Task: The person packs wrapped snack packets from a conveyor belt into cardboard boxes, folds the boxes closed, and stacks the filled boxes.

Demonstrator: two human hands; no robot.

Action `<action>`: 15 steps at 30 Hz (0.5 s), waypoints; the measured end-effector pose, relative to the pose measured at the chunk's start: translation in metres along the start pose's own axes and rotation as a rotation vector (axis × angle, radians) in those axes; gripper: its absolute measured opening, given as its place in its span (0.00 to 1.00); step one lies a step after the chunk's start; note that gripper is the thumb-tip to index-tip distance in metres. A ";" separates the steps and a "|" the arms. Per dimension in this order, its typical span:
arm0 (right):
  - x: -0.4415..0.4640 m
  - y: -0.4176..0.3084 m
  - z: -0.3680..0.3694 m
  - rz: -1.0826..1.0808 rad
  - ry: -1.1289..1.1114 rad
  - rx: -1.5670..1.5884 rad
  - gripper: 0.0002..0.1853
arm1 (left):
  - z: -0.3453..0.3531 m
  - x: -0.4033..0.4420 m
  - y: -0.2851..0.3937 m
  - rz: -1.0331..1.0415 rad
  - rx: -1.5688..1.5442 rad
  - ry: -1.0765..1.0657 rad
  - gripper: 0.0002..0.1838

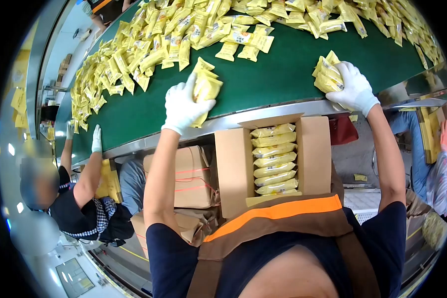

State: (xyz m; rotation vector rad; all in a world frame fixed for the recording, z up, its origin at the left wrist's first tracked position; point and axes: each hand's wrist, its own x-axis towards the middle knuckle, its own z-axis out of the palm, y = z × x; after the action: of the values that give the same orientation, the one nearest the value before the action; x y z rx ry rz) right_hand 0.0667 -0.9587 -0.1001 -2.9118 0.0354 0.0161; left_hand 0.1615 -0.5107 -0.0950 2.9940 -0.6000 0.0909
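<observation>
My left hand (184, 103), in a white glove, is closed around a few yellow packets (206, 89) above the near edge of the green belt (263, 82). To the right, my white-gloved right hand (353, 88) grips another small bunch of yellow packets (328, 74) over the belt. Between my arms and below the belt stands an open cardboard box (231, 161), its flaps spread. Inside it, several yellow packets (274, 161) lie in a neat column. Neither hand touches the box.
Loose yellow packets (184, 30) heap along the belt's far side. A metal rim (154, 136) borders the belt. Brown packages (181, 174) stand left of the box, and a red bag (342, 130) lies right of it. Co-workers (92, 198) are at the left and right.
</observation>
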 end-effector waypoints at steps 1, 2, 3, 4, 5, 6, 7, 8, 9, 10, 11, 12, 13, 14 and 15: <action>0.003 -0.003 -0.005 0.004 -0.032 0.017 0.43 | 0.004 -0.003 0.008 0.055 0.093 0.054 0.50; 0.004 -0.009 -0.012 -0.050 0.008 0.019 0.43 | 0.007 -0.003 0.016 0.058 0.071 0.134 0.48; 0.004 -0.019 -0.018 -0.108 0.044 0.020 0.43 | 0.004 -0.001 0.026 0.012 0.076 0.123 0.47; 0.003 -0.039 -0.033 -0.138 0.026 0.068 0.43 | 0.001 0.002 0.029 -0.014 0.100 0.082 0.46; 0.005 -0.055 -0.039 -0.181 0.017 0.096 0.43 | -0.002 0.009 0.032 -0.037 0.121 0.036 0.45; 0.011 -0.068 -0.023 -0.282 0.010 0.120 0.44 | -0.005 0.020 0.035 -0.090 -0.005 -0.021 0.44; 0.014 -0.077 -0.006 -0.302 0.019 0.103 0.45 | 0.005 0.023 0.030 -0.126 -0.123 0.011 0.45; 0.019 -0.081 0.017 -0.297 -0.017 0.026 0.46 | 0.010 0.025 0.032 -0.148 -0.098 0.017 0.46; 0.018 -0.091 0.022 -0.283 -0.038 -0.051 0.47 | 0.013 0.026 0.034 -0.168 -0.073 0.019 0.47; 0.017 -0.094 0.021 -0.298 -0.027 -0.057 0.47 | 0.012 0.027 0.035 -0.170 -0.081 0.002 0.47; 0.014 -0.093 0.022 -0.315 -0.023 -0.063 0.46 | 0.023 0.025 0.030 -0.136 0.003 0.100 0.50; 0.012 -0.089 0.023 -0.337 0.017 -0.079 0.46 | 0.024 0.025 0.029 -0.180 0.017 0.084 0.53; 0.010 -0.084 0.023 -0.360 0.049 -0.095 0.45 | 0.021 0.027 0.029 -0.225 0.028 0.061 0.56; 0.008 -0.082 0.017 -0.330 0.035 -0.096 0.45 | 0.018 0.031 0.028 -0.260 0.055 -0.052 0.59; 0.007 -0.070 0.022 -0.323 0.077 -0.112 0.41 | 0.014 0.036 0.029 -0.292 0.080 -0.168 0.61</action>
State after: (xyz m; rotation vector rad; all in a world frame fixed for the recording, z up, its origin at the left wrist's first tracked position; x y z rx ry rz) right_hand 0.0756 -0.8856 -0.1052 -2.9908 -0.4349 -0.1522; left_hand 0.1840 -0.5522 -0.1045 3.1495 -0.1696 -0.1605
